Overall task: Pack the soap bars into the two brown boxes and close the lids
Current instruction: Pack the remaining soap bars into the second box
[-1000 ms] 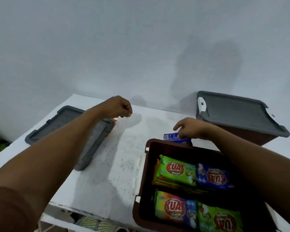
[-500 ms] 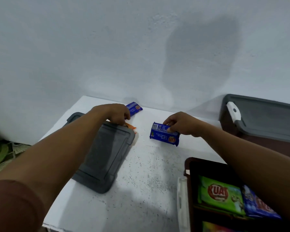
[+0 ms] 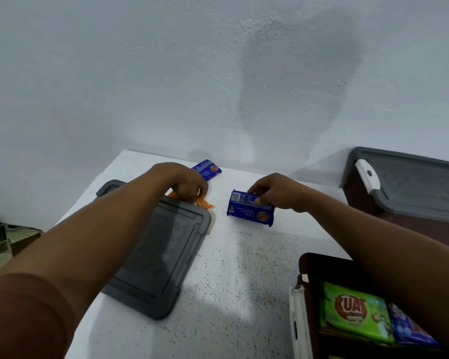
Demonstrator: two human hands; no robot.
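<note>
Blue soap bar (image 3: pixel 249 209) lengthwise left-to-right, pinched by right hand (image 3: pixel 275 191); left hand (image 3: pixel 186 182) gripping orange bar (image 3: pixel 202 203).

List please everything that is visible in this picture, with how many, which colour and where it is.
table: 1, white with dark speckles, under everything
loose lid: 1, grey, flat on the table at left
orange soap: 1, at the lid's far edge, under the left hand
blue soaps: 2, one at the table's far edge behind the left hand, one at centre in the right hand
open box: 1, brown, white latch, near right corner
soaps in the open box: at least 2 in view, one green, one blue
closed box: 1, brown, grey lid, white latch, far right
wall: 1, pale grey, behind the table
left hand: 1, on the orange soap
right hand: 1, gripping the blue soap
</note>
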